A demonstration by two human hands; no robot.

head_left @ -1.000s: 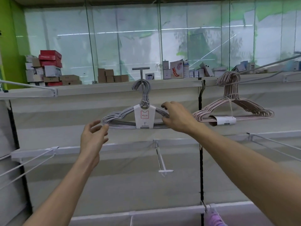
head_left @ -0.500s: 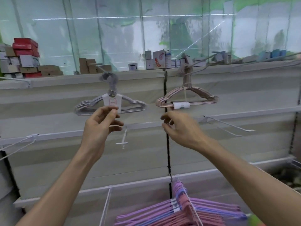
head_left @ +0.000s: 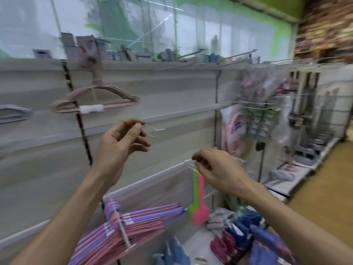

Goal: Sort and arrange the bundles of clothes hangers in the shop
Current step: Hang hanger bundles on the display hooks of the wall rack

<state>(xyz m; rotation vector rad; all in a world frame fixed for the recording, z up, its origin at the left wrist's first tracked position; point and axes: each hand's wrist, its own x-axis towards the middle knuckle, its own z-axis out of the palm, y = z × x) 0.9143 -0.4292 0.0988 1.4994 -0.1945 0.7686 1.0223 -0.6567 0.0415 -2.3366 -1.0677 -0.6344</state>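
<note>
A pink bundle of hangers (head_left: 116,95) with a white label hangs from a peg on the upper wall panel, left of centre. The edge of a grey bundle of hangers (head_left: 13,113) shows at the far left. Several purple and pink hanger bundles (head_left: 137,224) hang on a low peg below my arms. My left hand (head_left: 122,144) is raised in front of the panel, fingers loosely curled, holding nothing, beside a bare white peg (head_left: 155,129). My right hand (head_left: 217,169) hovers lower right with fingers bent down and holds nothing. The view is motion-blurred.
Green and pink plastic tools (head_left: 198,199) hang under my right hand. Blue and red packs (head_left: 240,232) lie on the bottom shelf. Bagged goods (head_left: 233,131) and wire racks (head_left: 313,119) fill the wall to the right. Small boxes (head_left: 84,48) stand along the top ledge.
My view has swung right, so both hanging bundles now sit at the left. Both hands have come off the grey bundle and moved right and down, holding nothing.
</note>
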